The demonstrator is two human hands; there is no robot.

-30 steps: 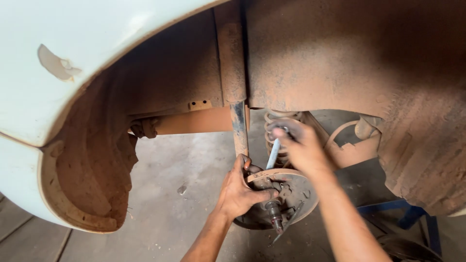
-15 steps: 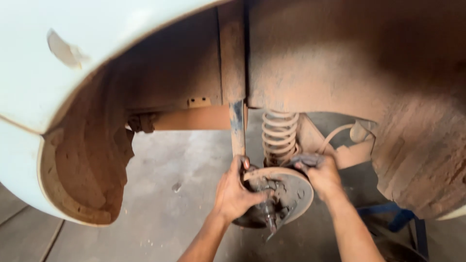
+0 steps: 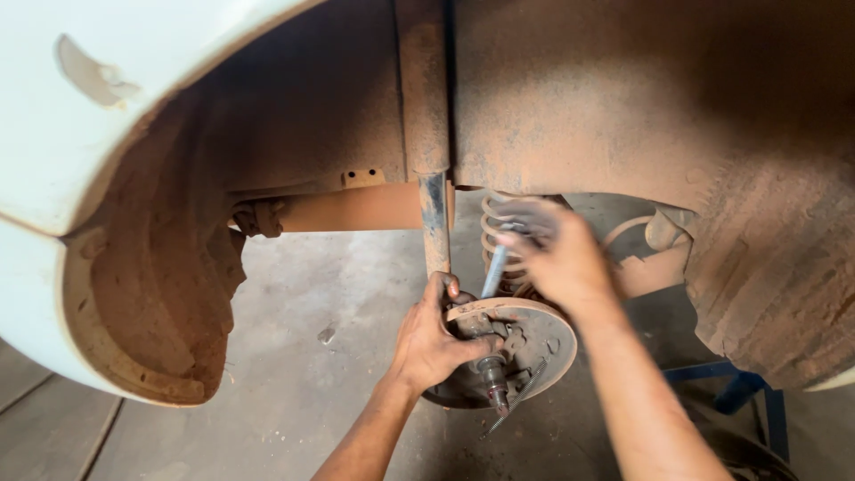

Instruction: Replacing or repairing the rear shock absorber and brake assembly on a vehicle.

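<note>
Head view: under a dusty car wheel arch (image 3: 570, 107).
Left hand (image 3: 434, 343): wrapped tight on the round brake plate (image 3: 534, 334).
Right hand (image 3: 561, 258): blurry, gripping a blue-handled tool (image 3: 492, 272) near the spring (image 3: 500, 236).

The scene is seen from a single head-worn camera, aimed forward and slightly downward into a rusty wheel arch (image 3: 294, 178) at close range. The concrete floor (image 3: 303, 374) is seen beneath. No second view is provided.

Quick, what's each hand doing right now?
Left hand: closed, gripping the rusty brake plate.
Right hand: blurred, closed on a blue-handled tool.
</note>
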